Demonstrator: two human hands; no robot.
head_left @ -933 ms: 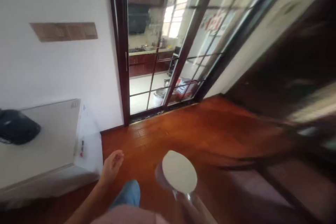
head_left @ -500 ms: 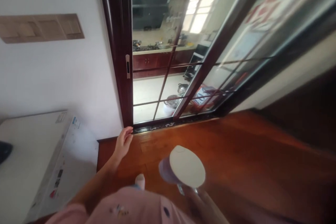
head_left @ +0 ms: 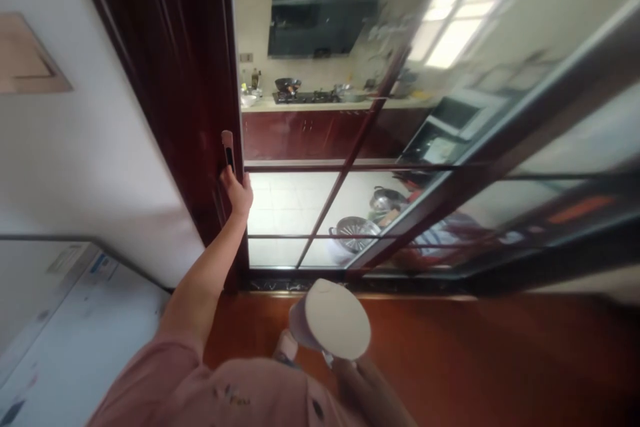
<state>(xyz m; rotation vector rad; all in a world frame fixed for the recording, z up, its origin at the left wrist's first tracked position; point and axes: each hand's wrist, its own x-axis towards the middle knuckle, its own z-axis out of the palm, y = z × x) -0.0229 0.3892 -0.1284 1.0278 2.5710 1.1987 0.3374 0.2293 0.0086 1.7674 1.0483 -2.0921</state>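
Fingers of the left hand (head_left: 238, 190) are being hooked at the door handle (head_left: 228, 149); the white jug (head_left: 327, 323), low at centre, is being gripped by the right hand (head_left: 350, 373), and could be tipped or knocked against the glass.

A small pale door handle (head_left: 227, 147) sits upright on the dark frame, touching the left hand's (head_left: 239, 191) fingertips; a white-lidded jug (head_left: 330, 323) is tilted above the right hand (head_left: 350, 370).

Two hands are counted: the left hand (head_left: 238, 190) and the right hand (head_left: 350, 373); one white lidded kettle (head_left: 330, 319) is seen; one sliding glass door (head_left: 350, 147) with one handle (head_left: 228, 149) is counted; one wok (head_left: 287, 85) is seen on the stove; two metal pots (head_left: 353, 232) are counted on the kitchen floor; one white appliance (head_left: 60, 320) is seen.
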